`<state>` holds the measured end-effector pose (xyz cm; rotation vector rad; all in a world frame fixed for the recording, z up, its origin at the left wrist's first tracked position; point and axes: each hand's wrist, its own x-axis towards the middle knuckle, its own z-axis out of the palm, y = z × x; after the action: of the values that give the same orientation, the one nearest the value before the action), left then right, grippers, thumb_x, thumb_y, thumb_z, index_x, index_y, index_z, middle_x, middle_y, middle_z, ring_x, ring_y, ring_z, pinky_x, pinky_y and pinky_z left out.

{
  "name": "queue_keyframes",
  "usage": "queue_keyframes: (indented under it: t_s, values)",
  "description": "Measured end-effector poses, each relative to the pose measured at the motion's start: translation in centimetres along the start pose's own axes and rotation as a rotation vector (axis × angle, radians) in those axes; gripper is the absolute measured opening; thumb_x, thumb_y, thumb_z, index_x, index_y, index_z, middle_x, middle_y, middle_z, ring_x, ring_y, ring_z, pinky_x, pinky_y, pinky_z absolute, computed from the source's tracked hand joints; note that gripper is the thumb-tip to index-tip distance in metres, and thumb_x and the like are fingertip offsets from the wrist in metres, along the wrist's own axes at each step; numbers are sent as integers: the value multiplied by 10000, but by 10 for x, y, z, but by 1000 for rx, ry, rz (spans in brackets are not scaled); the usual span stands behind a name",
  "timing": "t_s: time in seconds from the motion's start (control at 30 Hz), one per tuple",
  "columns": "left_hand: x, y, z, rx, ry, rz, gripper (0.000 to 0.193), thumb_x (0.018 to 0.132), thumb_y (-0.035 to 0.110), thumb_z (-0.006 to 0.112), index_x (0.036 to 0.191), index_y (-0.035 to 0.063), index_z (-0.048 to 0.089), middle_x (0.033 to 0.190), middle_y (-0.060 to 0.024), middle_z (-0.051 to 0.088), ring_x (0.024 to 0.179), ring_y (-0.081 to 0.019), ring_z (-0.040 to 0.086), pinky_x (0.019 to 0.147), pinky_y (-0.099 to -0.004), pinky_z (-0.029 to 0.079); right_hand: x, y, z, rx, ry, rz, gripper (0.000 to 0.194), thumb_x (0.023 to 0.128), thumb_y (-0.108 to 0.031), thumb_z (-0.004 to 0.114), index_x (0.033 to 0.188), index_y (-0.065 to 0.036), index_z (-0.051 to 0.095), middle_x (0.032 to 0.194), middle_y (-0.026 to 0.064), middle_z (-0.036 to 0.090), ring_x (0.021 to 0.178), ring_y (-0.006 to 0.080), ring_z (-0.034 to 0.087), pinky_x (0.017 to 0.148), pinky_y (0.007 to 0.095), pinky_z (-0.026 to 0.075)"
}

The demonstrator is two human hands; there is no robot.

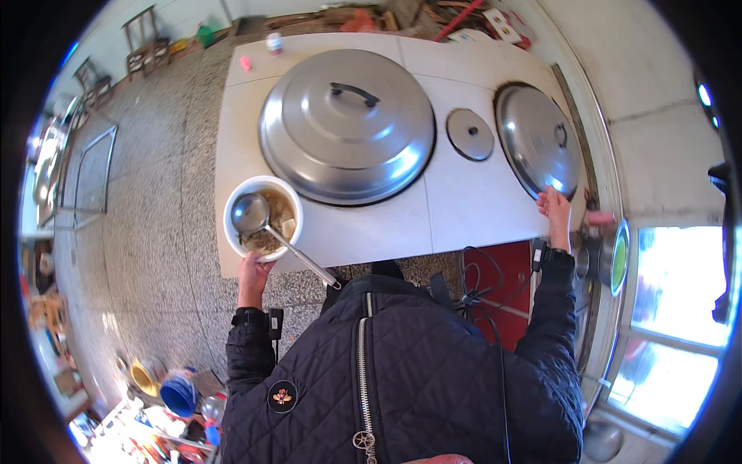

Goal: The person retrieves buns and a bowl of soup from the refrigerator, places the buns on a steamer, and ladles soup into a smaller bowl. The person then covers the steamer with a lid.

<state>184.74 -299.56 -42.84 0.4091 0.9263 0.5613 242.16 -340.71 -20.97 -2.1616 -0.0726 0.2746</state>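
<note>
My left hand (254,277) grips the near rim of a white bowl (229,229) at the left front corner of the tiled stove top. Soup with pale chunks (278,209) fills the bowl, and a metal ladle (250,213) rests in it, its handle reaching over the rim towards me. At the right, my right hand (555,210) is at the near edge of an oval-looking metal lid (536,139); whether its fingers grip the edge is unclear. A large domed metal lid (348,139) with a black handle lies in the middle, beside a small round lid (470,134).
A white bottle (274,44) and a pink object (246,63) stand at the stove top's far left. Beyond the far edge is piled firewood (324,20). Cables (481,284) hang by a red panel near my right side. Buckets (178,395) sit on the floor, lower left.
</note>
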Motion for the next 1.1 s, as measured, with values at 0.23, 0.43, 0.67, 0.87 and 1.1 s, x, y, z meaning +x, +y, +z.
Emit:
queue_keyframes:
  t_s: [0.23, 0.43, 0.67, 0.87, 1.1]
  values:
    - [-11, -5, 19, 46, 40, 15, 179, 820, 35, 481, 987, -15, 519, 1033, -146, 608, 922, -279, 635, 825, -455, 552, -89, 103, -91, 123, 52, 155, 336, 941, -339, 547, 1056, -32, 621, 813, 39, 650, 652, 93, 617, 557, 203, 483]
    - [-30, -42, 56, 92, -7, -15, 321, 808, 50, 485, 1121, -21, 486, 1113, -148, 594, 1011, -294, 609, 880, -476, 525, -121, 177, -143, 190, 172, 265, 314, 937, -312, 558, 1042, -25, 633, 775, 37, 640, 630, 89, 606, 538, 196, 475]
    - [-58, -125, 155, 224, -131, -104, 326, 826, 52, 505, 1147, -9, 508, 1162, -152, 590, 1075, -292, 585, 942, -467, 491, -120, 290, -245, 295, 208, 293, 302, 920, -301, 588, 1044, -30, 637, 787, 39, 645, 633, 95, 601, 562, 212, 478]
    - [-77, -191, 241, 168, -121, -128, 203, 835, 77, 522, 1032, 32, 534, 981, -88, 624, 967, -248, 615, 896, -437, 517, -56, 299, -272, 323, 92, 259, 303, 919, -282, 590, 1076, -27, 635, 804, 38, 653, 661, 100, 611, 580, 212, 487]
    - [-81, -224, 307, 98, -231, -135, 461, 787, 37, 483, 1235, -50, 418, 1197, -170, 576, 1048, -279, 609, 926, -428, 520, -17, 128, -171, 292, -612, -71, 353, 957, -292, 524, 1088, 24, 611, 897, 111, 673, 768, 160, 643, 700, 275, 537]
